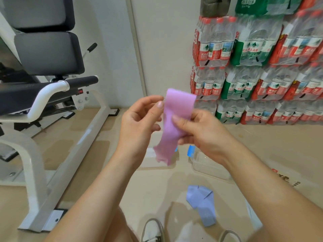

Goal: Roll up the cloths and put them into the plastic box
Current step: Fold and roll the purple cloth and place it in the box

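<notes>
A pink cloth (172,123) folded into a long strip hangs in the air in front of me. My left hand (139,119) pinches its upper left edge between thumb and fingers. My right hand (197,131) grips the strip at its middle, thumb across the front. A blue cloth (202,203) lies crumpled on the floor below my right forearm. The clear plastic box (208,166) with a blue clip sits on the floor under my right wrist, partly hidden by it. Its clear lid (152,159) lies flat to the left of it, behind the pink cloth.
A white exercise machine (52,119) with black pads fills the left side. Stacked packs of water bottles (253,70) stand against the wall at the right. My shoes (153,231) show at the bottom edge. Bare beige floor lies between.
</notes>
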Tool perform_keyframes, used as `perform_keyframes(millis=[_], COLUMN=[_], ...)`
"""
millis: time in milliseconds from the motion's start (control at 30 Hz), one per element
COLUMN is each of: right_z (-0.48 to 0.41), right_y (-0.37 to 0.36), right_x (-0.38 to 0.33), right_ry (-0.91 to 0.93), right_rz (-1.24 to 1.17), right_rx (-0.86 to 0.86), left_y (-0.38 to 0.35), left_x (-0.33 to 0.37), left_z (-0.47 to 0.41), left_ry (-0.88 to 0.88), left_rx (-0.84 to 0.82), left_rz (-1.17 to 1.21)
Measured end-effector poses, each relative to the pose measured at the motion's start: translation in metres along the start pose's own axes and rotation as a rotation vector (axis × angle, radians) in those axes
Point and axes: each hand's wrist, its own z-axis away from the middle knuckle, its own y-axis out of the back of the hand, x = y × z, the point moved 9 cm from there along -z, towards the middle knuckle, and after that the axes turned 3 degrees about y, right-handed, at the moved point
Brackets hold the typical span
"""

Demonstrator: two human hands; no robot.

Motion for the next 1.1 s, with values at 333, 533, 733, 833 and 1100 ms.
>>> perform_keyframes(millis=[333, 533, 733, 833, 1100], right_z=[-0.015, -0.015, -0.01, -0.009, 0.003], right_y=[0.069, 0.072, 0.077, 0.074, 0.136], right_x=[0.001, 0.003, 0.001, -0.003, -0.019], right_ry=[0.003, -0.008, -0.05, -0.075, -0.045], right_rz=[-0.882, -0.881, -0.795, -0.64, 0.278], right_rx=[0.552, 0.548, 0.521, 0.457, 0.66], left_y=[-0.058, -0.047, -0.032, -0.056, -0.061], left_x=[-0.089, -0.065, -0.042, -0.051, -0.082], left_z=[0.063, 0.012, -0.018, -0.018, 0.014], left_ry=[0.597, 0.078, -0.122, 0.0, 0.504], left_rx=[-0.803, -0.281, 0.002, -0.232, -0.462], left_rz=[-0.136, -0.687, -0.786, -0.631, -0.059])
